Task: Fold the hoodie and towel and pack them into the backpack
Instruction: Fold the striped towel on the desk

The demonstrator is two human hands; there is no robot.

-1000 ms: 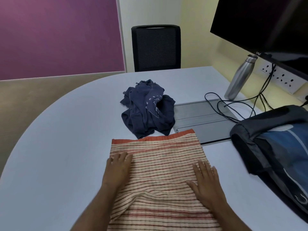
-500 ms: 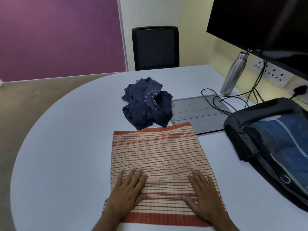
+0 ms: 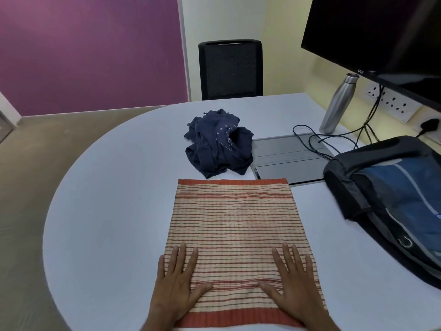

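A cream towel (image 3: 235, 225) with red stripes and orange end bands lies flat and smooth on the white table. My left hand (image 3: 177, 286) presses flat on its near left part, fingers spread. My right hand (image 3: 294, 286) presses flat on its near right part in the same way. A crumpled navy hoodie (image 3: 218, 143) sits in a heap just beyond the towel's far edge. The black and blue backpack (image 3: 391, 199) lies on its side at the right, its mouth facing the towel.
The white table (image 3: 107, 211) curves away on the left. A grey panel (image 3: 286, 156) with black cables lies behind the towel. A steel bottle (image 3: 337, 103) stands by the wall under a dark monitor (image 3: 381, 34). A black chair (image 3: 230, 68) stands at the far side.
Both hands slid toward me along the towel, from its middle to its near end, smoothing out the wrinkles. The near orange band came into sight as the view shifted.
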